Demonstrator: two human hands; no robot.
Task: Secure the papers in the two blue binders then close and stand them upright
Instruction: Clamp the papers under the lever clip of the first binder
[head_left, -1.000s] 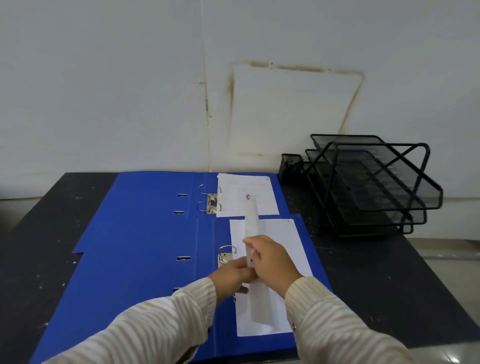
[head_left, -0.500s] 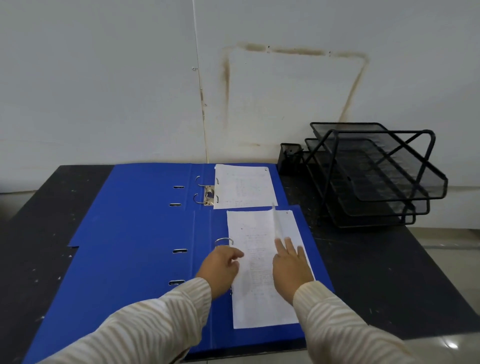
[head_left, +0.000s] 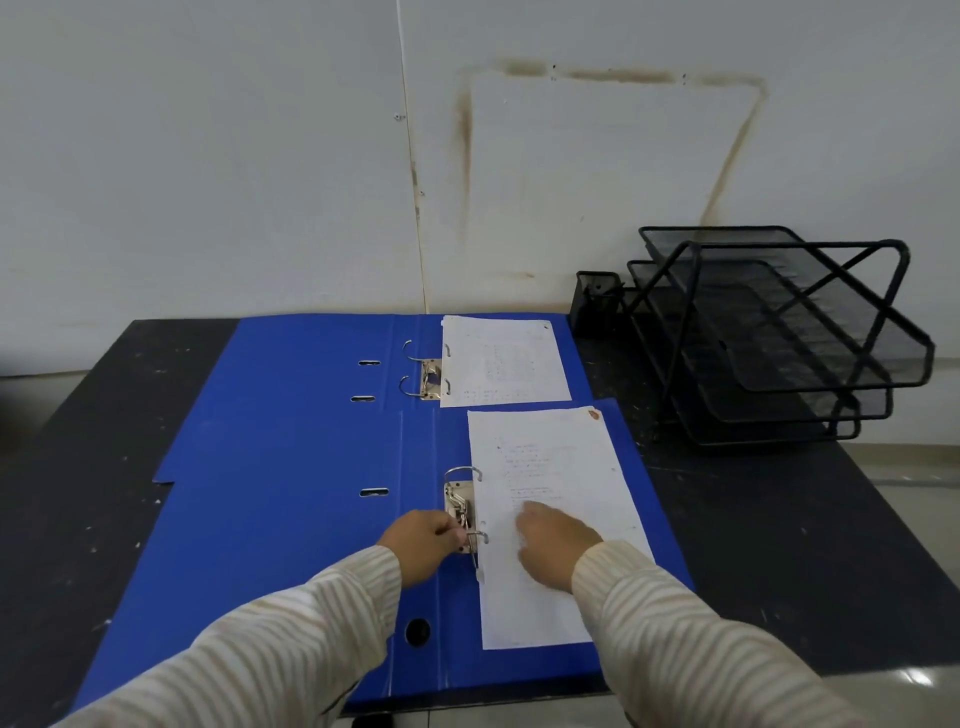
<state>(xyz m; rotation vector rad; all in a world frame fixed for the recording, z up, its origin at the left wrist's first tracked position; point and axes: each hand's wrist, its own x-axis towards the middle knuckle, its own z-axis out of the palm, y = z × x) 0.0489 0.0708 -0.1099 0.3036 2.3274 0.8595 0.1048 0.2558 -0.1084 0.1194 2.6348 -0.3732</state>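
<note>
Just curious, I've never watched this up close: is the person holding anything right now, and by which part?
The left hand pinches the metal lever of the near binder at its lower end. The right hand grips nothing; it lies flat on the paper.

2 blue binders (head_left: 291, 467) open, flat w/ papers (head_left: 550, 519)

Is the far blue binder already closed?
No, the far blue binder lies open flat on the table, its metal rings and paper exposed.

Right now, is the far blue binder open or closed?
Open. The far blue binder lies flat on the table, covers spread, its paper exposed beside the metal rings.
</note>
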